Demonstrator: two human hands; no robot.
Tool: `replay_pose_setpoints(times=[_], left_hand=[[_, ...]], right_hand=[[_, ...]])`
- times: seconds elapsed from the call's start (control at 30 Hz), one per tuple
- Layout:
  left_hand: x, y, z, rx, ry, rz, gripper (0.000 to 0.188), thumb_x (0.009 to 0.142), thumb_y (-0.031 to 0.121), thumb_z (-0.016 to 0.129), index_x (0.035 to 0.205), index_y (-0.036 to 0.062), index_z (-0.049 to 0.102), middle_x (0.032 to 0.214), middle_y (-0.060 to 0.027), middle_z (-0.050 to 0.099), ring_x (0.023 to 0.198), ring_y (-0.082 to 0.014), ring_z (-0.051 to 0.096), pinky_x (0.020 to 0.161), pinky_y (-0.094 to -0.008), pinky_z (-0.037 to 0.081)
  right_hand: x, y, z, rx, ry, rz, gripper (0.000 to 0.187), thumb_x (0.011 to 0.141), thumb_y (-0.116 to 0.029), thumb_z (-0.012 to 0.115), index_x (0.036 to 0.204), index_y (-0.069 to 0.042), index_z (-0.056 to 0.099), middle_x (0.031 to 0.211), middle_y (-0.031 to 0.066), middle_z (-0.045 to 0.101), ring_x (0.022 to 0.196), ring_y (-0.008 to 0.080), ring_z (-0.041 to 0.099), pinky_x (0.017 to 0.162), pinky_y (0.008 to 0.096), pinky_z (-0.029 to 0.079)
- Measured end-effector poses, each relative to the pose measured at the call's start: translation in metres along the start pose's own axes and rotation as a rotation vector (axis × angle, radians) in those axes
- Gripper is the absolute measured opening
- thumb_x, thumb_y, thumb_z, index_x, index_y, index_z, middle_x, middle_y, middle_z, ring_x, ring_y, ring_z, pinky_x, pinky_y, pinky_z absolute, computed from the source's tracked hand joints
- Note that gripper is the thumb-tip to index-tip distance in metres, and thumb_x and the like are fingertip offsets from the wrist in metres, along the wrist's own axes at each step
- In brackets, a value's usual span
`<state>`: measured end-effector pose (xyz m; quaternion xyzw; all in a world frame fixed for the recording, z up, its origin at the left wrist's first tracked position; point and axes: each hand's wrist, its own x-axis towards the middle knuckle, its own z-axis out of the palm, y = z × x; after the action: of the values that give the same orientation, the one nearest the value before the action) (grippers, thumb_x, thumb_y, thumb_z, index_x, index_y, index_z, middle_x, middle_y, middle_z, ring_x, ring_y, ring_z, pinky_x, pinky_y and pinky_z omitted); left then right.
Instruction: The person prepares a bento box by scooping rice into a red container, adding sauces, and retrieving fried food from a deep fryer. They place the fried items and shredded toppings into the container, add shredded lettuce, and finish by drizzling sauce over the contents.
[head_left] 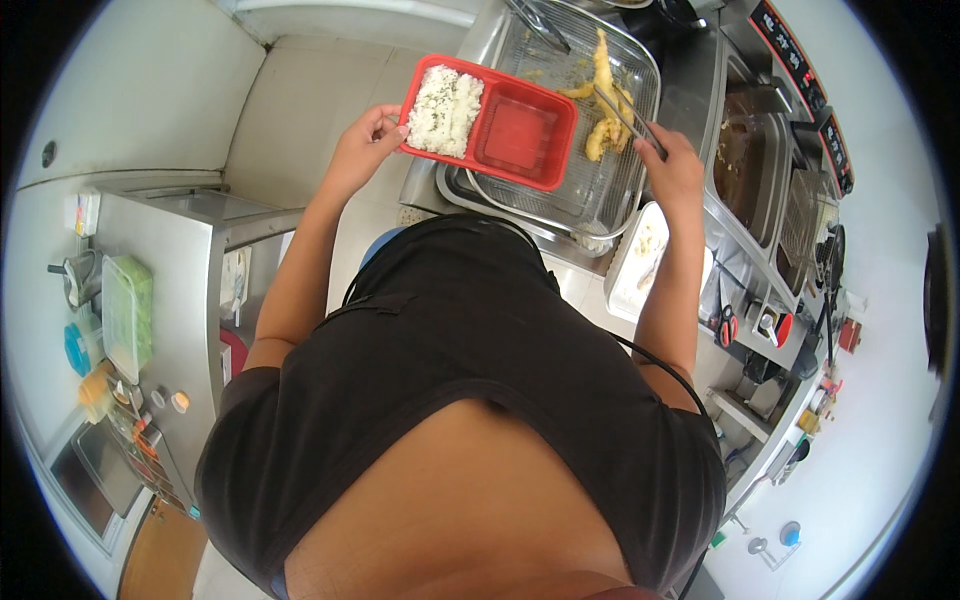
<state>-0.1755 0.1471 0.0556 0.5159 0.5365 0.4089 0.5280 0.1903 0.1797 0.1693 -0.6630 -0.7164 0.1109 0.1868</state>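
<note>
My left hand [368,145] grips the left edge of a red two-compartment meal box [522,138], thumb on the rim. White rice [444,112] sprinkled with dark specks fills its left compartment; the right one holds nothing. My right hand [672,168] is closed on slim metal tongs [628,112]. Their tips reach golden battered fried pieces [606,132] on a wire rack [575,205] in a metal tray. Whether the tips pinch a piece, I cannot tell. The box overhangs the rack's left part.
Other tongs [540,24] lie at the tray's far left corner. To the right stands a deep fryer [742,165] with dark oil. Below the tray is a white container [634,262] with food bits. Red-handled scissors [727,326] are at the right; a steel counter [165,270] stands left.
</note>
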Motion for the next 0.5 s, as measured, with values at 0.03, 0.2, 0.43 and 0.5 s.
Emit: replay_pose_setpoints(times=[0.03, 0.2, 0.43, 0.5], left_hand=[[0.0, 0.0, 0.0, -0.005, -0.002, 0.003, 0.028, 0.085, 0.012, 0.058, 0.11, 0.0008, 0.053, 0.071, 0.0026, 0.053, 0.069, -0.0059, 0.049, 0.067, -0.0207, 0.039], [0.001, -0.002, 0.0, -0.01, -0.009, 0.003, 0.028, 0.085, 0.012, 0.058, 0.111, 0.0009, 0.053, 0.072, 0.0026, 0.054, 0.069, -0.006, 0.049, 0.067, -0.021, 0.04], [0.001, -0.006, 0.0, 0.009, 0.004, 0.012, 0.029, 0.085, 0.013, 0.058, 0.111, 0.0011, 0.053, 0.073, 0.0026, 0.054, 0.069, -0.006, 0.05, 0.067, -0.021, 0.04], [0.002, -0.006, 0.0, 0.007, 0.008, -0.002, 0.03, 0.085, 0.014, 0.058, 0.111, 0.0011, 0.053, 0.073, 0.0027, 0.054, 0.069, -0.0061, 0.05, 0.067, -0.021, 0.04]], right_hand=[[-0.007, -0.004, -0.005, 0.034, -0.05, -0.035, 0.032, 0.078, -0.019, 0.064, 0.106, -0.004, 0.062, 0.089, 0.0144, 0.061, 0.08, 0.0289, 0.06, 0.07, 0.0347, 0.046], [-0.029, -0.02, 0.029, 0.138, -0.257, -0.198, 0.032, 0.078, -0.011, 0.064, 0.108, -0.004, 0.06, 0.085, 0.0114, 0.059, 0.07, 0.0227, 0.058, 0.066, 0.0309, 0.046], [-0.032, -0.02, 0.065, 0.149, -0.259, -0.163, 0.033, 0.08, -0.014, 0.062, 0.111, -0.003, 0.058, 0.09, 0.0133, 0.057, 0.076, 0.0271, 0.057, 0.07, 0.035, 0.046], [-0.03, -0.023, 0.065, 0.118, -0.321, -0.133, 0.034, 0.081, -0.017, 0.059, 0.111, -0.002, 0.057, 0.1, 0.0164, 0.057, 0.091, 0.031, 0.058, 0.078, 0.0383, 0.046]])
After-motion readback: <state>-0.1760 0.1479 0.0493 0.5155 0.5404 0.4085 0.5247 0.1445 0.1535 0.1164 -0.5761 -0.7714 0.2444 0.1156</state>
